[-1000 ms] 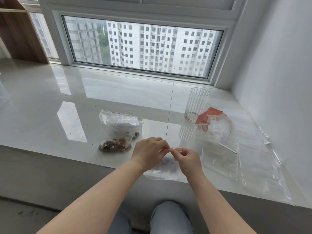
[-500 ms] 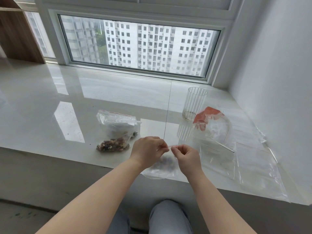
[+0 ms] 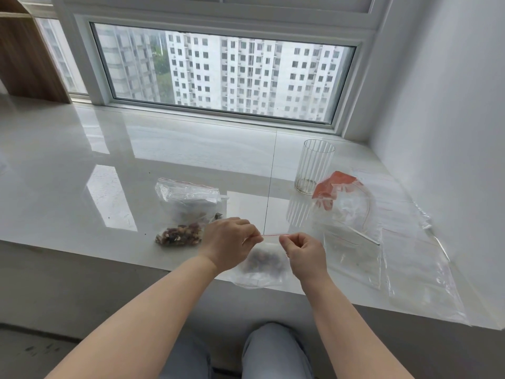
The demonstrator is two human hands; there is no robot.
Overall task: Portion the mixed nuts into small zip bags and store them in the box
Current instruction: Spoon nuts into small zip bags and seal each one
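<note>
1. Left hand [image 3: 228, 242] and right hand [image 3: 303, 251] each pinch the red zip strip of a small clear nut-filled zip bag [image 3: 261, 265]
2. Bag hangs at the glossy white sill [image 3: 109, 160] edge, 6 o'clock of the ribbed clear glass [image 3: 314, 165]

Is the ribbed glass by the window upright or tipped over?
Upright: the glass stands on its base on the sill, open rim facing up.

Red-lined clear zip bag [image 3: 262, 266], brown nuts [image 3: 179, 236] (mixed tones), ribbed clear glass [image 3: 314, 166], white sill [image 3: 109, 160]
</note>
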